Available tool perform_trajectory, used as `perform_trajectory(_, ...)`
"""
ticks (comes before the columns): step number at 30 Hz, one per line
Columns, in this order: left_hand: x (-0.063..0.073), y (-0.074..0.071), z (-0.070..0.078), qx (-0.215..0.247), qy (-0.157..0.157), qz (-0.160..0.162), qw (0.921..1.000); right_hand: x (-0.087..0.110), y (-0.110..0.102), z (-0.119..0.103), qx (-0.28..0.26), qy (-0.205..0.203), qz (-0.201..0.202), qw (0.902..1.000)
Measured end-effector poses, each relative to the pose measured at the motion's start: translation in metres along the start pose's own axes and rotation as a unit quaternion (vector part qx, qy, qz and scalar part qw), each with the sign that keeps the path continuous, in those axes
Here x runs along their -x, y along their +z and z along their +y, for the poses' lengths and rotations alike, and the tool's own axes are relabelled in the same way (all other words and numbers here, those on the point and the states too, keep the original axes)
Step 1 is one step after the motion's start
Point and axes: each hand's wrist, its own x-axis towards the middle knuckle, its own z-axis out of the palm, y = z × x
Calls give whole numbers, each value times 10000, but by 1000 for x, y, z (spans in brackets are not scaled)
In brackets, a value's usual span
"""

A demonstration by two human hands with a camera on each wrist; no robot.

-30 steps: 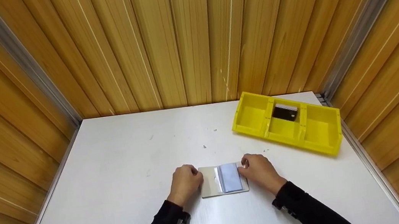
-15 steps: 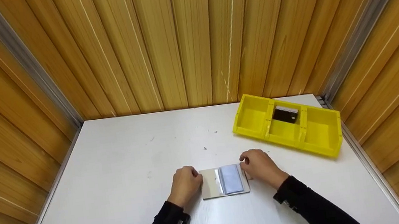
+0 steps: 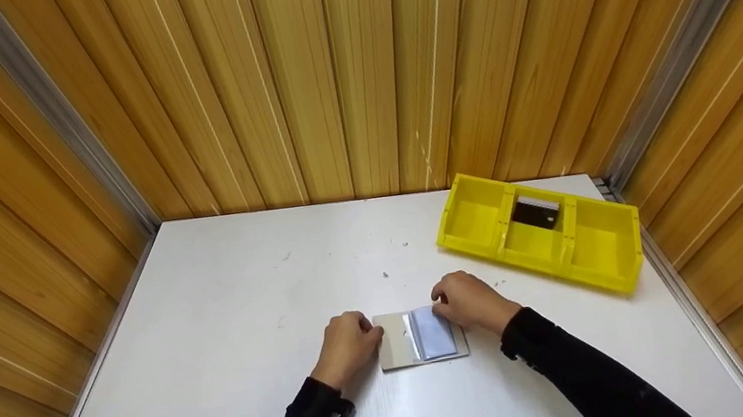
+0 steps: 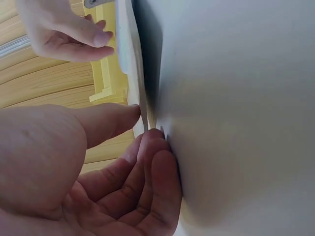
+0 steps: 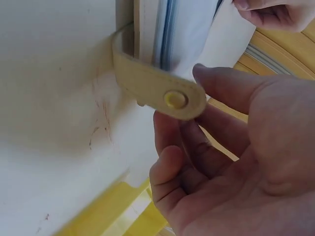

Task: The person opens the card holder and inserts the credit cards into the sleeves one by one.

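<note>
An open beige card holder (image 3: 394, 342) lies on the white table between my hands in the head view, its clear bluish card sleeves (image 3: 434, 333) on the right half. My left hand (image 3: 347, 348) pinches the left cover's edge between thumb and fingers; the left wrist view shows this cover (image 4: 139, 73) edge-on. Over the sleeves' upper right corner is my right hand (image 3: 470, 301). In the right wrist view its thumb and fingers are parted, close to the holder's strap (image 5: 142, 86) with a brass-coloured snap button (image 5: 175, 100). I see no firm grip there.
A yellow three-compartment tray (image 3: 503, 256) stands at the back right of the white table (image 3: 246, 289). Dark and white cards (image 3: 536, 213) sit in its middle compartment. Wood-panelled walls (image 3: 361, 73) enclose the back and both sides.
My right hand left the holder's right edge and shifted up and left to the sleeves' upper corner. My left hand keeps its pinch on the left cover; the card holder lies nearly still.
</note>
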Motion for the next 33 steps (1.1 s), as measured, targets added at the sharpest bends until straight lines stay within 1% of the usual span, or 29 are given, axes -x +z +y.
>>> perform_trajectory(4, 3, 1, 1, 19, 27, -127, 9999, 1, 5, 4, 111, 26, -91, 9999)
perform_trajectory(7, 4, 3, 1, -9, 51, -137, 9999, 1, 6, 5, 154, 81, -98, 9998)
perform_trajectory(9, 3, 3, 0, -25, 58, -105, 9999, 1, 6, 5, 149, 104, -54, 9998)
perform_trajectory(16, 1, 6, -3, -140, 321, 82, 9994, 3, 6, 8, 136, 29, 147, 9998)
perform_trajectory(18, 1, 6, -3, -134, 318, 86, 9994, 2, 5, 9, 119, 42, 146, 9998)
perform_trajectory(24, 2, 4, -5, -151, 234, 66, 9996, 2, 3, 10, -315, 111, -55, 9994)
perform_trajectory(27, 2, 3, -5, -170, 302, 60, 9994, 2, 2, 9, -517, 107, -99, 9986)
perform_trajectory(29, 2, 2, -6, -142, 370, 59, 9992, 1, 0, 8, -594, 114, -75, 9981)
perform_trajectory(33, 1, 1, -5, -77, 404, 15, 9992, -2, -3, 2, -844, 51, 67, 9964)
